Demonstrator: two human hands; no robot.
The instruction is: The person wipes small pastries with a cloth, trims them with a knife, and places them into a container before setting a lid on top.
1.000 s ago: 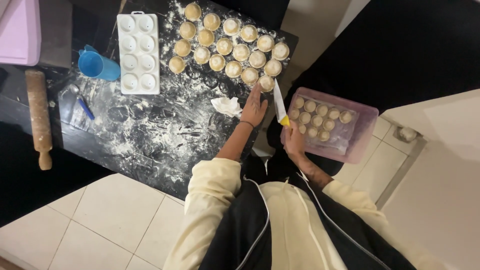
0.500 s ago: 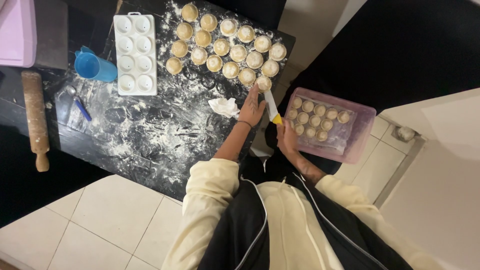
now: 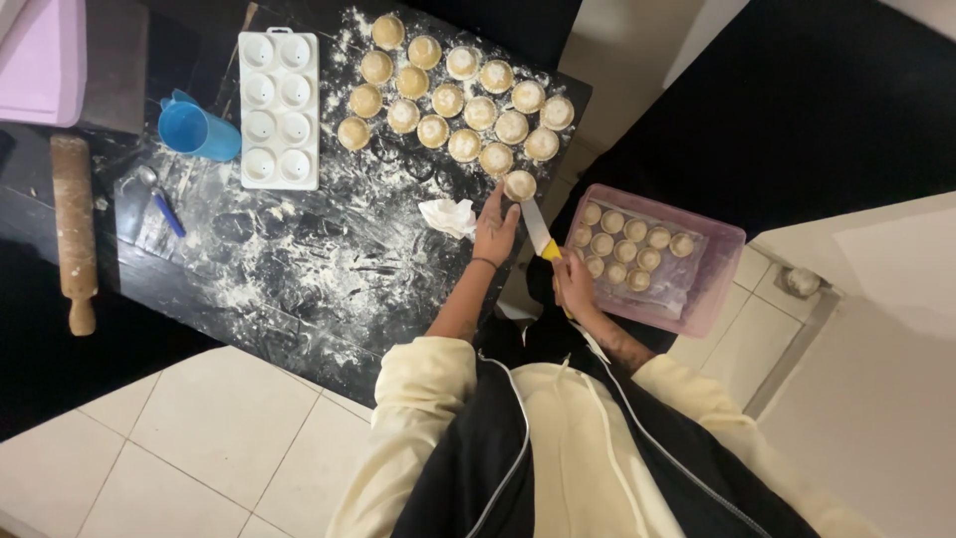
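My right hand (image 3: 576, 286) grips a knife (image 3: 539, 231) by its yellow handle, the blade pointing at a round dough piece (image 3: 519, 185) at the near edge of a group of floured dough rounds (image 3: 450, 100). Beside that piece my left hand (image 3: 495, 231) rests on the dark floury table (image 3: 299, 269), fingers reaching to it. A crumpled white tissue (image 3: 447, 216) lies just left of my left hand. A pink plastic box (image 3: 719, 279) with several smaller dough rounds sits to the right of my right hand.
A white mould tray (image 3: 279, 108) with round cups lies at the back left, a blue cup (image 3: 195, 131) and a blue-handled spoon (image 3: 159, 199) beside it. A wooden rolling pin (image 3: 74, 231) lies at the far left. A pink container (image 3: 40, 60) is in the top left corner.
The knife and my right hand have shifted left and forward, bringing the blade tip up to the nearest dough round. My left hand stays by it.
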